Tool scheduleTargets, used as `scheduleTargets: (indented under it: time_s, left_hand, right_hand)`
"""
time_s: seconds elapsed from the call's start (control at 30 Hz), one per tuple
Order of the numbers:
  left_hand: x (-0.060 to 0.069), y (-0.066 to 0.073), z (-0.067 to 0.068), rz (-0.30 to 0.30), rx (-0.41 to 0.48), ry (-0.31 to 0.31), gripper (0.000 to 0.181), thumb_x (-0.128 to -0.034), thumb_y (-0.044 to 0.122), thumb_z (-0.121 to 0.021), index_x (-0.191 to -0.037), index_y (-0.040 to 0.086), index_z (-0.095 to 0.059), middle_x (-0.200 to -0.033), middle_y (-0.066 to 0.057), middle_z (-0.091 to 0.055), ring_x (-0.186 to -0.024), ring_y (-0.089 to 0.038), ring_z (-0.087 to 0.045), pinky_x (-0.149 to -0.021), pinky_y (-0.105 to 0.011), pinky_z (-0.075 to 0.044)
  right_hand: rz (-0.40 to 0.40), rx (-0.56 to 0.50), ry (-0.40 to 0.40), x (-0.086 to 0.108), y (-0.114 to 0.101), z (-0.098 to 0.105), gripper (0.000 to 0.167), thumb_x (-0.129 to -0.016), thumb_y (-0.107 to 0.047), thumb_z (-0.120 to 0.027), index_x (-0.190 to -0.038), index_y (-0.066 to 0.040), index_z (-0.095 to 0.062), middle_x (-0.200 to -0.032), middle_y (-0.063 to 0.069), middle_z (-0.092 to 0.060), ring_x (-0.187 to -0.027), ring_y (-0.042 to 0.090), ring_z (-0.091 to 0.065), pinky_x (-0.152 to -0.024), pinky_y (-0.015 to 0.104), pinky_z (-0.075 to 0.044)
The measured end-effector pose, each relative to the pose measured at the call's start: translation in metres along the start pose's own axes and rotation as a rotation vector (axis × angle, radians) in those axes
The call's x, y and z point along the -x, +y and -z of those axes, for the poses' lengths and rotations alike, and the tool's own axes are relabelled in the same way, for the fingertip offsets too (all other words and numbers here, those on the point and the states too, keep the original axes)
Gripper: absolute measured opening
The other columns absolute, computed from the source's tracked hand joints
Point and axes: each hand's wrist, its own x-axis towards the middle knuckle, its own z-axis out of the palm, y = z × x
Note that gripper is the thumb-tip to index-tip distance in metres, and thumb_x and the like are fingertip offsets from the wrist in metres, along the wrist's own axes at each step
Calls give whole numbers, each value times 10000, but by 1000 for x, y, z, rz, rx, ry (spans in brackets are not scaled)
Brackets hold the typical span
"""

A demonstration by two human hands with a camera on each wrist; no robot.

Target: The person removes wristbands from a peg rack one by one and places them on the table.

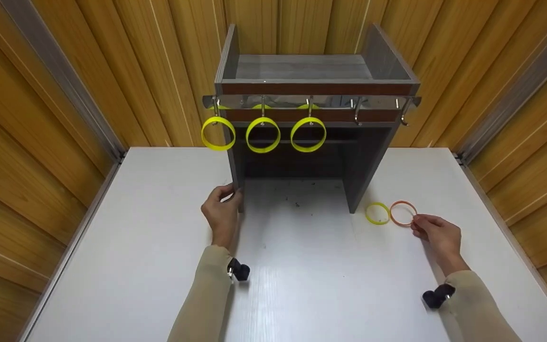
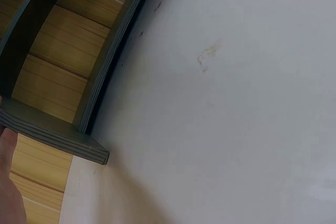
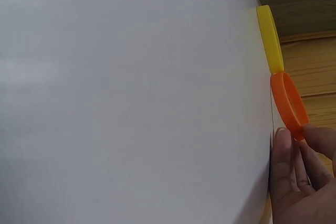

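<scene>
My right hand pinches the near right edge of an orange ring between thumb and fingers, low at the white tabletop. Touching or almost touching that ring on its left is a yellow ring. My left hand grips the front edge of the left side panel of a grey shelf unit, near its foot. Part of that hand is out of the left wrist view. Three yellow rings hang from the left and middle hooks of a metal rail across the unit's front.
Two bare hooks are at the rail's right. The unit's right panel stands left of the loose rings. Wooden walls enclose the white table at the back and sides. Small dark specks lie on the tabletop.
</scene>
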Motion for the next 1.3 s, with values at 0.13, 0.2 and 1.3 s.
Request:
scheduleTargets:
  time_s: [0.13, 0.2, 1.3]
  left_hand:
    - [0, 1, 0, 5, -7, 4, 163, -797, -130, -827, -924, -42, -776, -935, -148, -768, -899, -288, -761, -731, -251, -642]
    - [-1, 2, 0, 5, -10, 6, 162, -797, -133, -826, -924, -45, -775, -939, -151, -769, -905, -295, -761, -739, -253, -643]
    - [1, 0, 0, -15, -34, -4, 172, -814, -127, -828, -949, -30, -784, -945, -132, -770, -913, -282, -756, -737, -240, -638]
  right_hand:
    - [12, 72, 21, -2, -1, -1, 307, -1004, -85, -749, -1244, 91, -673, -906, -18, -769, -829, 98, -752, -779, 231, -634]
    - [14, 102, 27, -3, -1, -2, 346, -1007, -88, -746, -1277, 107, -653, -914, -34, -765, -838, 87, -747, -780, 226, -632]
    - [391, -77, -56, 37, -86, -51, 426, -937, -183, -840, -1296, 8, -715, -1153, 47, -770, -1013, 144, -762, -911, 245, -585]
